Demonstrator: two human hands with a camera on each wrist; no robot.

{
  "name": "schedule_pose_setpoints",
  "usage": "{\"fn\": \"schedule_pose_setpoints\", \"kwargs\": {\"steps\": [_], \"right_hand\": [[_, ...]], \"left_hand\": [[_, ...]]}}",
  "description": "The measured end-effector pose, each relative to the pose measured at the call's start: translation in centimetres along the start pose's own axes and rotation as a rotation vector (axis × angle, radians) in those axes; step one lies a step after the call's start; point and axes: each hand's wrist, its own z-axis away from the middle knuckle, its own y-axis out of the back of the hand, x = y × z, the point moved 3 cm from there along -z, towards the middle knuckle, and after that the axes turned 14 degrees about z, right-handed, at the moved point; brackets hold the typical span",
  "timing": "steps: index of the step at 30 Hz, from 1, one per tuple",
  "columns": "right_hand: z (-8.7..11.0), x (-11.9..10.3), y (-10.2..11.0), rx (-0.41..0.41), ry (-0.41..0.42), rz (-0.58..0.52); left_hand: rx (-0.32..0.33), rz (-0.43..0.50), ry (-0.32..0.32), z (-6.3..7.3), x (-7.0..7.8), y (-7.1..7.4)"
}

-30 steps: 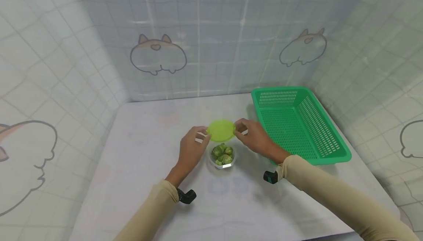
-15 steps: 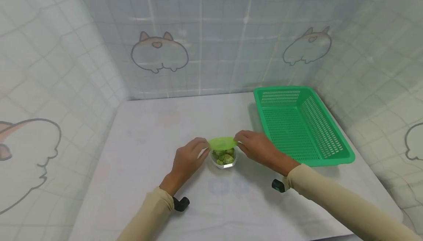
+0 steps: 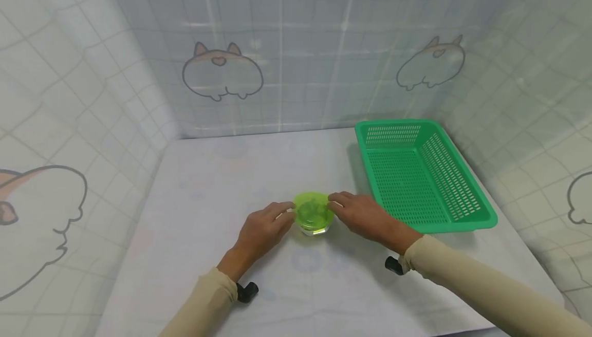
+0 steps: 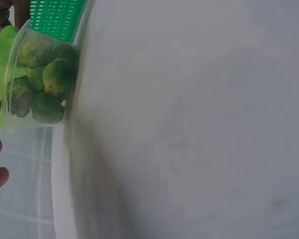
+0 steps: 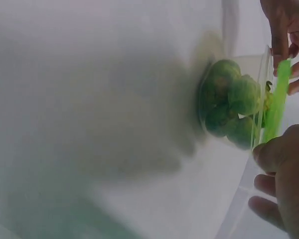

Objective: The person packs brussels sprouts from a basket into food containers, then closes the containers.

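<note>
A round, clear yellow-green lid (image 3: 307,199) lies over the mouth of a small transparent plastic container (image 3: 314,232) on the white table. Several Brussels sprouts (image 4: 59,75) fill the container and show through its wall in both wrist views. My left hand (image 3: 262,230) pinches the lid's left edge between thumb and fingers. On the opposite side, my right hand (image 3: 363,215) pinches the right edge, its thumb right at the container's rim in the right wrist view. Seen from there, the lid (image 5: 276,102) leans a little against the rim, with sprouts visible between the two.
A green perforated plastic basket (image 3: 481,219) stands at the right rear of the table, close beyond my right hand. White cloth (image 3: 222,172) covers the table. Tile-patterned curtains (image 3: 314,49) with cartoon dog drawings enclose the back and both sides.
Both hands have lowered the lid toward me, from behind and above the container onto its mouth. The sprouts, uncovered before in the head view, now show through the lid.
</note>
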Motion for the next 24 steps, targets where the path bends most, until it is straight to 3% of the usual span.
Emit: {"fn": "schedule_pose_setpoints", "kwargs": {"steps": [7,11,15,19,24], "right_hand": [[0.2,0.1,0.2,-0.001,-0.074,-0.107],[-0.1,0.4,0.1,-0.022,-0.139,-0.205],[-0.5,0.5,-0.2,-0.104,-0.224,-0.262],[-0.9,-0.3,-0.7,-0.153,-0.383,-0.360],[-1.4,-1.1,-1.5,-0.142,-0.710,-0.604]], "left_hand": [[-0.024,0.098,0.096,0.8,0.3,-0.5],[-0.004,0.197,0.215,0.7,0.6,-1.1],[0.001,0.240,0.347,0.5,0.8,-2.0],[0.038,0.280,0.458,0.6,1.1,-2.8],[0.213,0.418,0.581,0.1,1.2,-3.2]]}}
